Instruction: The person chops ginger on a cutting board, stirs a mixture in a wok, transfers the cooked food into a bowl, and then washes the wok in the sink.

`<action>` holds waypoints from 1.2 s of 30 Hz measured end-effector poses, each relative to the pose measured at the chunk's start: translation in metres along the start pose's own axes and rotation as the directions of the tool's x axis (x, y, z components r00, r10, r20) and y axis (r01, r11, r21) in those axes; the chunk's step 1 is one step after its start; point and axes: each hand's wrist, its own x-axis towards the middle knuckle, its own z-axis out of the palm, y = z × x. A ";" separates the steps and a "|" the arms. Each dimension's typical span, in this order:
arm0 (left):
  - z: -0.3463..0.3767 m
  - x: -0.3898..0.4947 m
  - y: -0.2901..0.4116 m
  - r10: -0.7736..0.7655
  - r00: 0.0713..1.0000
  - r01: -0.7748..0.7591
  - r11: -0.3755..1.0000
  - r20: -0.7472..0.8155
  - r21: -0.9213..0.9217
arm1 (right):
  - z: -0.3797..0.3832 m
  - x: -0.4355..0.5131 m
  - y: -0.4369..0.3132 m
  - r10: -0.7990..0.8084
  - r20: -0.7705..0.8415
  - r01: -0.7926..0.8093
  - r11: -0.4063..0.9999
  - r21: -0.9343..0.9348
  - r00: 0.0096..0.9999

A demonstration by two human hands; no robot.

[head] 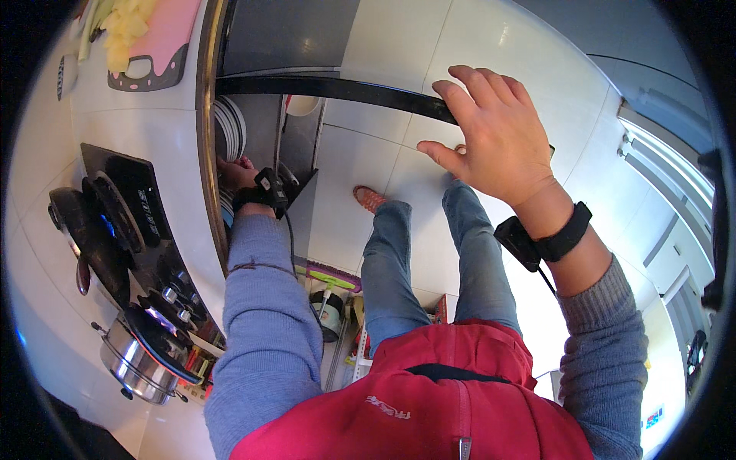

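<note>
My left hand reaches under the counter edge into a pulled-out drawer, close to a row of white plates standing on edge. The counter and my wrist strap partly hide its fingers, so I cannot tell whether it grips a plate. My right hand is spread above the right end of the drawer's dark top edge, with nothing seen in it. Some fingertips are close to that edge; contact is unclear. A white bowl or cup shows inside the drawer.
On the counter's left, a gas hob has lit flames under a black wok and near a steel pot. A pink cutting board holds pale sliced food. A purple-green brush head is by my legs.
</note>
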 end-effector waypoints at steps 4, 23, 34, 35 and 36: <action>-0.002 -0.003 0.013 -0.094 0.995 0.093 0.996 -0.047 -0.012 | 0.000 0.000 0.001 -0.005 -0.008 0.005 1.000 -0.009 1.000; -0.033 0.037 -0.011 0.295 0.938 -0.295 0.955 0.182 -0.024 | 0.112 0.013 -0.103 0.010 0.002 -0.008 0.670 0.742 1.000; -0.036 0.069 0.007 0.321 0.931 -0.318 0.947 0.173 -0.044 | 0.357 0.168 -0.211 -0.299 0.015 0.235 0.780 0.580 0.954; -0.038 0.068 0.006 0.320 0.932 -0.316 0.947 0.173 -0.049 | 0.363 0.168 -0.214 -0.297 0.053 0.225 0.818 0.530 0.954; -0.041 0.068 0.008 0.320 0.931 -0.316 0.947 0.173 -0.051 | 0.367 0.168 -0.217 -0.294 0.077 0.219 0.841 0.494 0.953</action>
